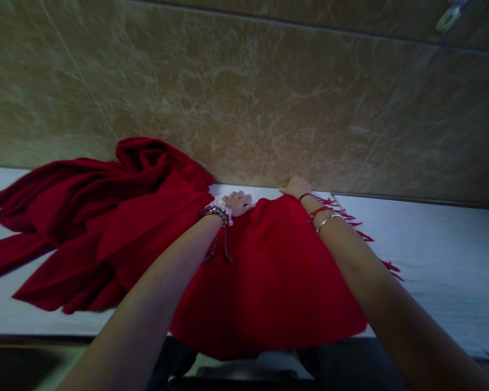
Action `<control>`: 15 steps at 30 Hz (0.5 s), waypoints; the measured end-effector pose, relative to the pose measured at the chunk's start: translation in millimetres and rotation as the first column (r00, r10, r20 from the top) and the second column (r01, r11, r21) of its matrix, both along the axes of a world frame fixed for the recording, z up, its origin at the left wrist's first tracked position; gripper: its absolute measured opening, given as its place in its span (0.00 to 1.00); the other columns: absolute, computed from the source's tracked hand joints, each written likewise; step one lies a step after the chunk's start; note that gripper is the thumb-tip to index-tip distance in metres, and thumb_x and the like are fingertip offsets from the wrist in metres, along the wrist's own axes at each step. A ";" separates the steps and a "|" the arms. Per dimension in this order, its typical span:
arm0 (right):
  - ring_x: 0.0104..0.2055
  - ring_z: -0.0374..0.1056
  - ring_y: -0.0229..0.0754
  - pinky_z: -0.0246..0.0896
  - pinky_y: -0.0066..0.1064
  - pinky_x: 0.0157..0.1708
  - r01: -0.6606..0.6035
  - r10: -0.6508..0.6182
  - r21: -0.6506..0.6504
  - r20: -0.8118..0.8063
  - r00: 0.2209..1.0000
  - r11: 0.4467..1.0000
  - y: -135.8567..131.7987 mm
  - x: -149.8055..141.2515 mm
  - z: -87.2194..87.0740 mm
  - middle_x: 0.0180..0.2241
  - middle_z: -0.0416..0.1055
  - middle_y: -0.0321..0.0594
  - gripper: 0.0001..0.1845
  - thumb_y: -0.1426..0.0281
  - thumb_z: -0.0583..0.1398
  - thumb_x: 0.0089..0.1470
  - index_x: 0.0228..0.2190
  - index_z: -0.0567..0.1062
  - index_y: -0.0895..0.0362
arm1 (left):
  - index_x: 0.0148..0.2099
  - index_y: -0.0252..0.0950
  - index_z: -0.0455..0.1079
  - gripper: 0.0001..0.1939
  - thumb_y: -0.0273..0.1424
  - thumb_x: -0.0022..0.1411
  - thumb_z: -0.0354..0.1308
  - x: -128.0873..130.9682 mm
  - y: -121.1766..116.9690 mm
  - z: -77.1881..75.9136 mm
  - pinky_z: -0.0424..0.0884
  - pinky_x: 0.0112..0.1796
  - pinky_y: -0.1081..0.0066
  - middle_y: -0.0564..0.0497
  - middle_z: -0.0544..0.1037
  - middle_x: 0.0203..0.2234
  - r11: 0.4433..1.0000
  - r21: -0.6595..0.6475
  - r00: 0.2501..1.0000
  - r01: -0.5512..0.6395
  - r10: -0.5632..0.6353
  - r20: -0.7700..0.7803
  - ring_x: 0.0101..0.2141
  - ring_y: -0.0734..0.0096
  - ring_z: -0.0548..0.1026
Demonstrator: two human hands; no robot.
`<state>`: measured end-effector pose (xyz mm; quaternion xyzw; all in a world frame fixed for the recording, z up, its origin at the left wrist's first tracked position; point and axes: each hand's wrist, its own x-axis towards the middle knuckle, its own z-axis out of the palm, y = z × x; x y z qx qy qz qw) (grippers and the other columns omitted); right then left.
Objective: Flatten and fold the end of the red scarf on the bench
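Note:
A red fringed scarf [269, 282] lies across a white tabletop, its near part hanging over the front edge. My left hand [238, 204] rests on the scarf's far edge with its fingers stretched out and the thumb pointing right. At the far right corner of the cloth, close to the wall, my right hand [297, 188] is closed on the edge; its fingertips are partly hidden. Red tassels [352, 221] stick out past my right wrist. To the left of my left hand the rest of the scarf is heaped in loose folds.
A brown marbled wall [244, 98] rises directly behind the white tabletop [427, 244]. Bunched cloth reaches up against this wall on the left. A small pale object [450, 17] is on the wall at the top right. The table's front edge runs close to my body.

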<state>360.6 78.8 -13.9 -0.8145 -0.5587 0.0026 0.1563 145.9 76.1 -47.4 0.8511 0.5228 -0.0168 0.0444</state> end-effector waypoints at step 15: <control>0.53 0.55 0.60 0.46 0.50 0.52 -0.060 0.120 0.557 -0.073 0.990 0.828 26.4 -62.7 48.0 0.50 0.55 0.64 0.42 0.64 0.59 0.48 0.58 0.49 0.69 | 0.63 0.37 0.49 0.24 0.39 0.67 0.36 14.7 17.0 5.8 0.62 0.50 0.63 0.41 0.60 0.58 0.997 0.067 0.983 -0.040 0.028 0.180 0.56 0.60 0.62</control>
